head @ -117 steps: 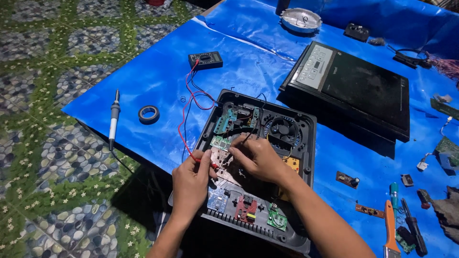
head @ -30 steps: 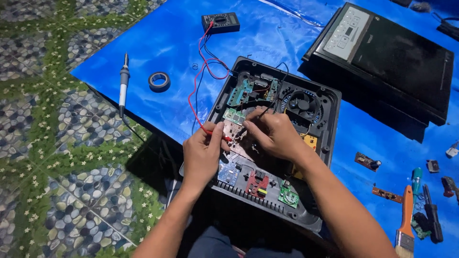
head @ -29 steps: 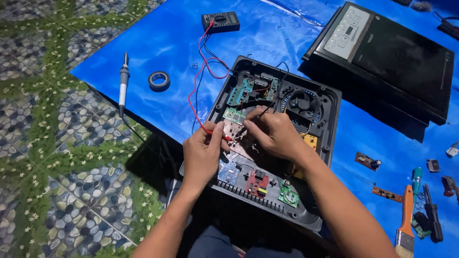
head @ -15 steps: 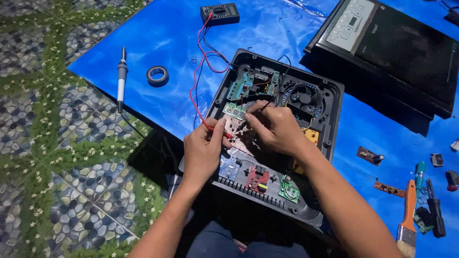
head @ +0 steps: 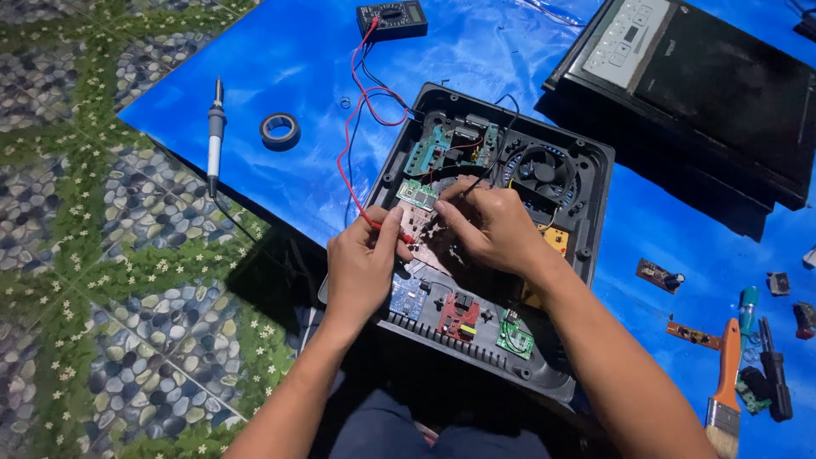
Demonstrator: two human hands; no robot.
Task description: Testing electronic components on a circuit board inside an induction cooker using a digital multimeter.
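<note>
An opened black appliance housing (head: 586, 170) lies on a blue tarp (head: 297, 68), showing circuit boards and a fan (head: 544, 170). My left hand (head: 361, 268) pinches a red test probe (head: 393, 231) against the brown board in the middle. My right hand (head: 493, 229) holds a black probe tip on the same board, just right of the red one. Red and black leads (head: 353, 127) run up to a black multimeter (head: 391, 17) at the top.
A soldering iron (head: 214, 136) and a roll of black tape (head: 280, 130) lie left on the tarp. The appliance's black glass top (head: 705, 85) lies upper right. Small boards (head: 656, 274), a paintbrush (head: 724, 391) and screwdrivers (head: 769, 365) lie right. Pebble floor (head: 102, 280) at left.
The view has shifted a little, so the housing sits lower and closer. Both hands stay on the middle board with the probes, with only small movements of the fingers.
</note>
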